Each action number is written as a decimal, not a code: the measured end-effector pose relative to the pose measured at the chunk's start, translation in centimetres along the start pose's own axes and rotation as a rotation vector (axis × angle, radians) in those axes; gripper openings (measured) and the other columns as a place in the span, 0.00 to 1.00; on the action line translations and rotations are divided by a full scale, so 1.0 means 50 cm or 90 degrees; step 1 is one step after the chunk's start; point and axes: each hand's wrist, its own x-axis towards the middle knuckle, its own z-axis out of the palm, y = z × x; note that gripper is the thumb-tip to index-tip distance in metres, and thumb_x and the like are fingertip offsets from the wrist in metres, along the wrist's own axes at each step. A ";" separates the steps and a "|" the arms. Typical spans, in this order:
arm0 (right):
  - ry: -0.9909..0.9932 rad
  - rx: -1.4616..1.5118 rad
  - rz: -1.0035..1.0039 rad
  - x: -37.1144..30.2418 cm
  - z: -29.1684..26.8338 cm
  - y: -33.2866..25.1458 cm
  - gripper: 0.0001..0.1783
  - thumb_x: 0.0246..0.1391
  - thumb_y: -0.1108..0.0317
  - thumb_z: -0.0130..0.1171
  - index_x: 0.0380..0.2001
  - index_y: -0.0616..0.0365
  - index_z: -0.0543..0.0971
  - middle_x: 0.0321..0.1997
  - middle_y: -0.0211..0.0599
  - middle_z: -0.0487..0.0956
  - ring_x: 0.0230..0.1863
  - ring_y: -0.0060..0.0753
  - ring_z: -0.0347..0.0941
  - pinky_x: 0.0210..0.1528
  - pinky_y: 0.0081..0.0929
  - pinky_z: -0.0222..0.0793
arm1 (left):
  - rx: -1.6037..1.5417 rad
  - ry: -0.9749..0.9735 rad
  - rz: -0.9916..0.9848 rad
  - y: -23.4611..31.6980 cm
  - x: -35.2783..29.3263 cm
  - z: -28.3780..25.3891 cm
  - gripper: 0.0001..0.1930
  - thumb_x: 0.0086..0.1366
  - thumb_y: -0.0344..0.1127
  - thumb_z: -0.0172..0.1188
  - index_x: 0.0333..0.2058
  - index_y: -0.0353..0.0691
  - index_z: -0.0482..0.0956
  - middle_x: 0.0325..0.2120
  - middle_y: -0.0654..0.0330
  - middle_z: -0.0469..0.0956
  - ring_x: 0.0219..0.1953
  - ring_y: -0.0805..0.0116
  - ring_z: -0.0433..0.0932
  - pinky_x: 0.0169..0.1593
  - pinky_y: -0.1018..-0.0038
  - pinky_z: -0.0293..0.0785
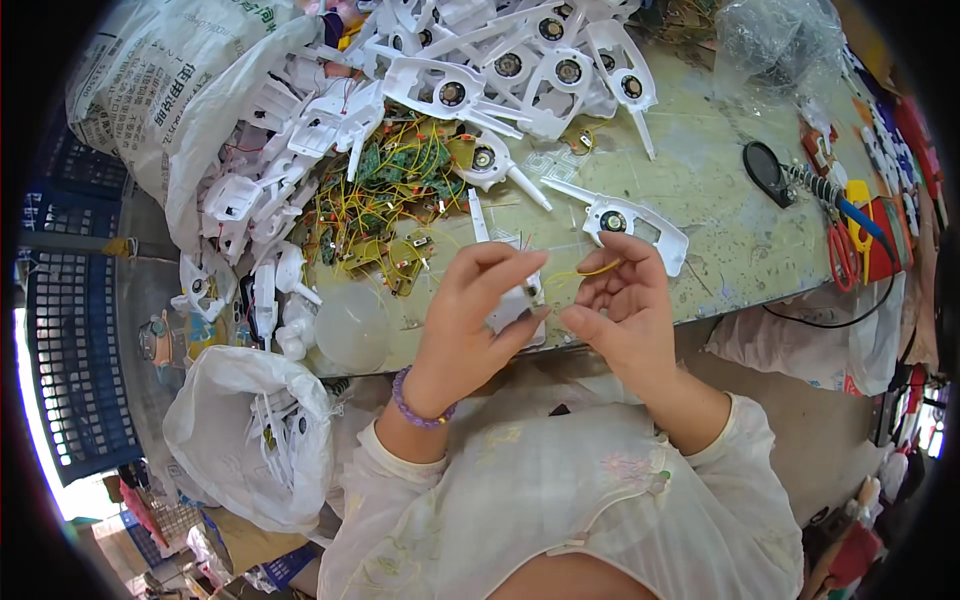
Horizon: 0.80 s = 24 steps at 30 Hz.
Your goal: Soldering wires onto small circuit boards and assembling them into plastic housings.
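Left hand [480, 315]: thumb and fingers narrowly parted at a small part [529, 290]; contact cannot be confirmed.
Right hand [630, 315]: fingers curled on a yellow wire [597, 271], seemingly keeping it raised.
Wire position: between both hands, above the table [740, 265].
Circuit boards [385, 165]: piled beyond left hand, presumably for reach.
White casings [570, 70]: heaped farthest, likely leaving working room.
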 end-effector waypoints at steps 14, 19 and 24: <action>0.064 -0.492 -0.191 0.069 -0.040 -0.025 0.11 0.51 0.79 0.60 0.40 0.62 0.79 0.34 0.39 0.75 0.32 0.30 0.73 0.35 0.23 0.70 | 0.286 0.088 -0.097 -0.046 0.018 0.018 0.08 0.51 0.36 0.67 0.26 0.39 0.79 0.29 0.58 0.75 0.38 0.56 0.72 0.40 0.63 0.67; -0.053 -0.476 -0.060 0.035 -0.045 0.001 0.08 0.53 0.77 0.56 0.37 0.63 0.78 0.34 0.42 0.75 0.33 0.40 0.74 0.35 0.28 0.70 | 0.385 0.060 -0.117 -0.046 0.037 0.057 0.09 0.50 0.38 0.68 0.19 0.42 0.79 0.25 0.62 0.73 0.34 0.59 0.71 0.41 0.64 0.62; -0.037 -0.736 -0.184 0.057 -0.064 0.005 0.09 0.49 0.75 0.59 0.36 0.60 0.78 0.33 0.41 0.78 0.37 0.45 0.73 0.39 0.35 0.70 | 0.287 0.051 -0.136 -0.046 0.032 0.056 0.05 0.52 0.35 0.66 0.22 0.42 0.81 0.27 0.62 0.76 0.36 0.60 0.72 0.43 0.65 0.62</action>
